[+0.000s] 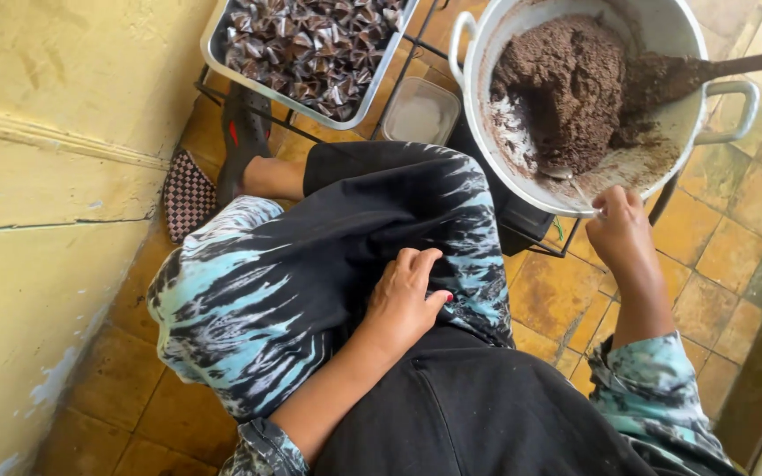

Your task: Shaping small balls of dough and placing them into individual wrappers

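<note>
Seated, looking down over my lap. My left hand (pixel 403 300) rests on my thigh, palm down on the black and blue-white patterned fabric (pixel 257 291) — fingers (pixel 416 262) loosely curled, pressing into the cloth, holding nothing that I can see.

My right hand (pixel 621 231) is at the near rim of the large metal pot (pixel 487 132). Its fingers are pinched narrow around the thin handle of a spoon (pixel 564 175), whose bowl lies inside the pot at the foot of the brown mass. The grip itself is partly hidden by my knuckles, so I cannot tell how many fingers close on it.

Pot contents: a heaped mound of coarse dark brown paste (pixel 562 88), piled toward the far left side; the near wall is smeared with thin residue. A long wooden paddle (pixel 690 72) coated with the same paste leans in from the right, its shaft crossing the rim above the right pot handle.

To the left of the pot, a rectangular metal tray (pixel 215 48) holds many small twisted dark wrapped pieces (pixel 310 48), packed close. Between tray and pot, lower down, sits a small clear plastic tub (pixel 420 113).

Floor: worn ochre tiles (pixel 716 256). Yellow wall (pixel 37 176) on my left. My foot in a dark sandal (pixel 242 132) is just beside a checked cloth (pixel 187 196).
</note>
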